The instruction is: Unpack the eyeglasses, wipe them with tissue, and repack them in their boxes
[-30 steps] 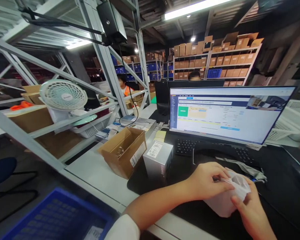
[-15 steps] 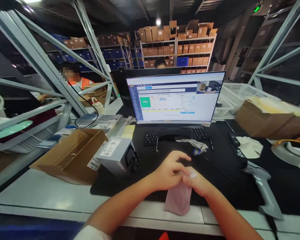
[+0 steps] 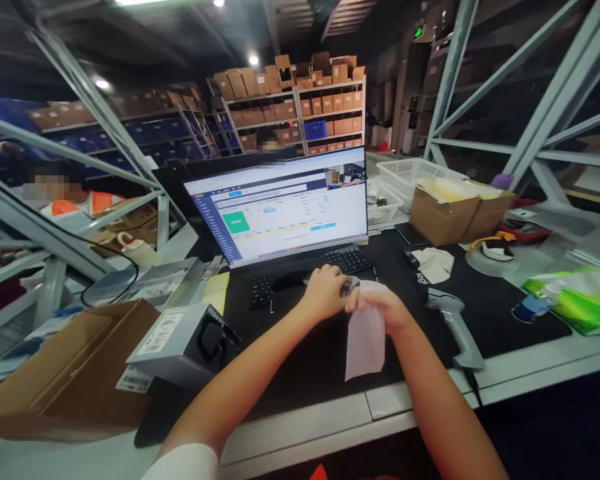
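My right hand (image 3: 391,308) is closed on a pale pink, thin cloth or soft pouch (image 3: 366,347), which hangs down over the black desk mat. Its upper part lies across the fingers. My left hand (image 3: 325,291) is beside it, fingers curled, their tips close to the pouch's top edge. A small grey and dark blue item (image 3: 351,285) shows between the two hands; whether the left fingers grip it I cannot tell. Behind the hands are a black keyboard (image 3: 347,260) and a lit monitor (image 3: 280,213).
At left stand a grey product box (image 3: 180,350) and an open carton (image 3: 65,370). A barcode scanner (image 3: 455,327), a white cloth (image 3: 434,265), a small bottle (image 3: 535,305) and a green packet (image 3: 587,300) lie at right. A carton (image 3: 443,213) stands behind. A co-worker (image 3: 75,200) is at far left.
The view has turned right. My hands have moved forward toward the keyboard, and the pink pouch now hangs from the right hand, raised off the desk edge. The left fingers have curled in.
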